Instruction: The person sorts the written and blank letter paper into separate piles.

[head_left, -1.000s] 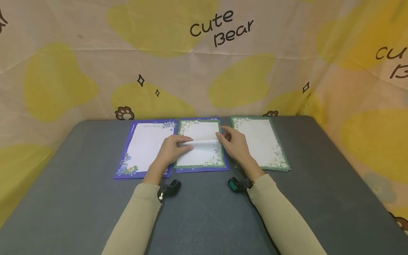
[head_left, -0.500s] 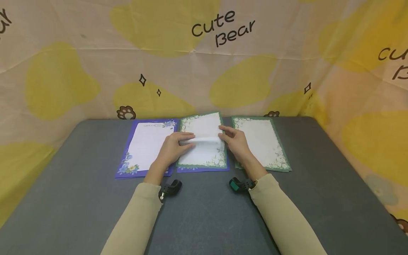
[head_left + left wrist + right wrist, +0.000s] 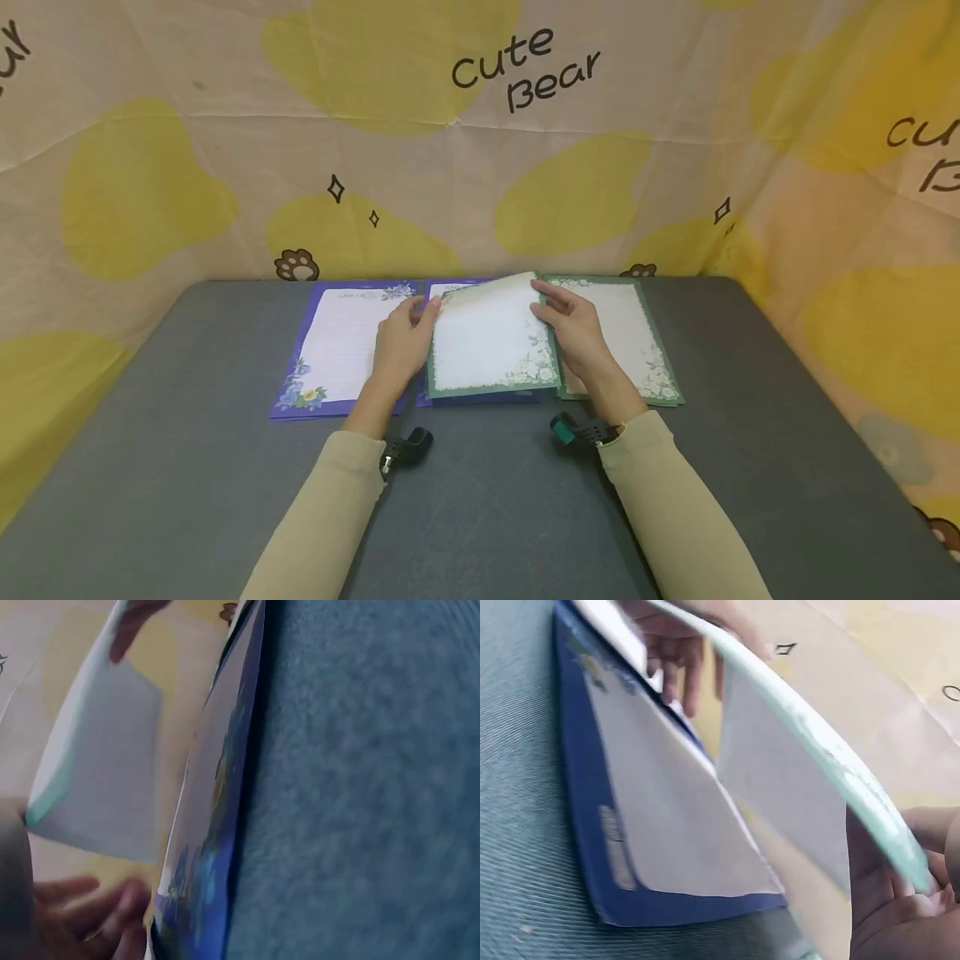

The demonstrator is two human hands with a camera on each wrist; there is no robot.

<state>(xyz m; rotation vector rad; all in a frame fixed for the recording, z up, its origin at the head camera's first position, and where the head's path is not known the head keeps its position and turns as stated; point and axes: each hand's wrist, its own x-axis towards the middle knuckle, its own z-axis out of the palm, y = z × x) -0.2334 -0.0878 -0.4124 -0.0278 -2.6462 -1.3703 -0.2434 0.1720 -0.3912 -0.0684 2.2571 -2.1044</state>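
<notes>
My right hand [image 3: 577, 333] pinches the right edge of a green-bordered floral sheet of paper [image 3: 491, 342], with the thumb in front. The sheet is raised and tilted, its upper right corner bent up. At its upper left edge is my left hand [image 3: 402, 342], thumb close against the paper. In the left wrist view, the left fingers [image 3: 90, 915] are loosely extended behind the sheet, apart from it. Whether the thumb presses the paper is hard to tell. Under the raised sheet lies a purple-bordered sheet [image 3: 675, 787], mostly hidden in the head view.
A stack of purple-bordered sheets [image 3: 352, 346] lies on the left of the grey table [image 3: 480, 500]. Green-bordered sheets [image 3: 626, 342] lie on the right. A patterned cloth [image 3: 420, 167] hangs behind the table's far edge.
The green-bordered sheet has come up off the purple one and shifted right and nearer. The left hand has let go of its middle fold and moved up its left edge; the right hand moved right.
</notes>
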